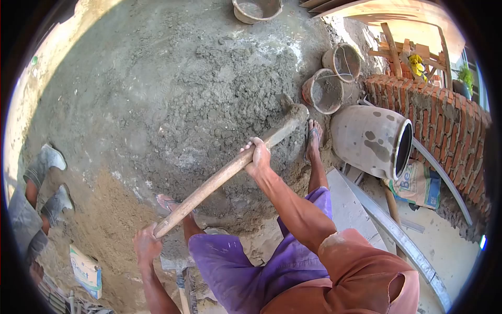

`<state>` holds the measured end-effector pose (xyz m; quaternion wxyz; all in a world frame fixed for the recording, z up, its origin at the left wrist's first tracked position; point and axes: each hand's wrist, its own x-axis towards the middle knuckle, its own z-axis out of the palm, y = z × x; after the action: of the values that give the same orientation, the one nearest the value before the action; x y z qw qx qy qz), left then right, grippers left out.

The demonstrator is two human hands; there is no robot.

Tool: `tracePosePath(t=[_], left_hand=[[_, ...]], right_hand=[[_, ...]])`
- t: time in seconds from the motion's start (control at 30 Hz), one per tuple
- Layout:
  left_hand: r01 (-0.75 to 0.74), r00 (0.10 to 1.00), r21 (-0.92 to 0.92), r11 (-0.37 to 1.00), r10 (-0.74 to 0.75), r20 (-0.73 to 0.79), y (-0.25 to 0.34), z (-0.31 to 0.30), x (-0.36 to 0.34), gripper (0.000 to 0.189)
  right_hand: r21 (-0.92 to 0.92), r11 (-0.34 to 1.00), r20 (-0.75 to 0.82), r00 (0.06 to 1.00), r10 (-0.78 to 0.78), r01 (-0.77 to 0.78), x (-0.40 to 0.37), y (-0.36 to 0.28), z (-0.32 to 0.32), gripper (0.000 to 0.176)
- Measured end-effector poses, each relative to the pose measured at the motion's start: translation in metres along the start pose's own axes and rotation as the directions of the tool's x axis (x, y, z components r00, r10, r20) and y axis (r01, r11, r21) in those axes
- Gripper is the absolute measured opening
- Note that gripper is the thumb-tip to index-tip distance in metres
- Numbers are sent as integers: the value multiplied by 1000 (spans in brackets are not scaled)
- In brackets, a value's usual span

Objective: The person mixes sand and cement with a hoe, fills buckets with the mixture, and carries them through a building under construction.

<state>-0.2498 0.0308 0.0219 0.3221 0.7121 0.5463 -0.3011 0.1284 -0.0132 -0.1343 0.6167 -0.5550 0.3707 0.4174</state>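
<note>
A long wooden-handled hoe [209, 186] slants across the view, its head at the right edge of a heap of wet grey mortar [225, 99]. Most of the blade is hidden by the handle end and the mix. My left hand [147, 244] is closed round the butt of the handle at lower left. Farther up the shaft, my right hand [257, 156] grips it with wrapped fingers. My sandalled feet stand apart at the near side of the heap, the right one close to the hoe head.
Two buckets [325, 93] and a tipped pale drum [366, 137] stand right, before a brick wall [444, 115]. Another bucket [257, 9] is at the back. A booted person [44, 183] stands left, near a cement bag [85, 272]. Metal strips lie lower right.
</note>
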Motion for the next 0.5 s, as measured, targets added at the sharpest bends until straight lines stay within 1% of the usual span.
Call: tracePosePath(t=[0.03,0.1,0.17,0.2,0.23,0.27,0.3,0.33,0.37,0.4,0.43,0.47,0.5], left_hand=[[-1,998,-4,1000,1,-57,-9,2,-23,12],[-51,982,-18,999,47,-181,-19,3,-58,7],[-51,980,-6,999,49,-195,-25,1,-99,6],[-65,985,-27,998,60,-164,-29,3,-125,6],[-80,988,-45,996,73,-133,-31,4,-141,6],[-79,985,-41,996,72,-154,-18,6,-136,6],[58,997,-69,996,-62,-55,2,15,-132,7],[205,978,-76,976,-201,63,18,19,-136,8],[212,977,-63,975,-208,55,30,24,-128,8],[229,973,17,973,-229,41,43,32,-106,9],[245,968,96,965,-250,37,50,36,-96,12],[309,946,36,950,-311,86,45,26,-101,14],[310,944,26,950,-311,108,44,38,-109,14]], right_hand=[[17,998,15,998,66,-66,-31,-3,-6,7],[70,996,6,999,46,-46,-94,-9,-15,5],[109,994,26,1000,4,-6,-141,-7,-34,6],[115,993,42,999,19,-23,-148,1,-49,7],[123,992,57,998,34,-41,-147,7,-58,8],[69,996,53,997,58,-61,-137,10,-53,9],[71,996,76,996,57,-62,-102,14,-46,9],[20,988,89,985,150,-152,-54,28,-47,10],[-24,971,99,966,238,-237,-18,39,-43,11],[-52,963,91,959,268,-264,4,43,-33,12],[-81,953,69,952,298,-292,14,45,-25,13],[-132,956,48,961,271,-262,7,46,-11,10],[-198,951,17,970,243,-235,-5,43,-5,9]])
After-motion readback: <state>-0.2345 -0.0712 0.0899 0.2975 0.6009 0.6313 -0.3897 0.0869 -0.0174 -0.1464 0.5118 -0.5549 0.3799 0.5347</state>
